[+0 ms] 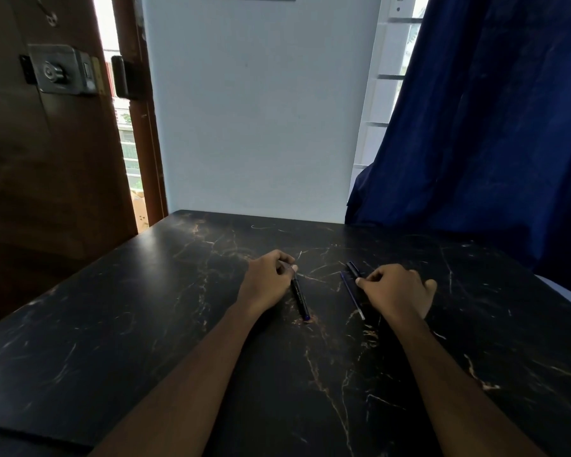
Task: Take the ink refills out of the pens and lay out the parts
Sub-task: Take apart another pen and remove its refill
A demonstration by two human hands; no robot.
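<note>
On the black marble table (145, 324) my left hand (266, 282) pinches the far end of a black pen (300, 300) with a blue tip; the pen lies flat and points toward me. A thin blue ink refill (352, 295) with a pale near end lies loose on the table between my hands. My right hand (398, 291) rests on the table with its fingertips closed on a short black pen part (353, 269), whose near end is hidden under the fingers.
A white wall rises behind the table's far edge (261, 216). A blue curtain (475, 127) hangs over the table's right rear corner. A brown wooden door (47, 143) with a metal lock stands at the left.
</note>
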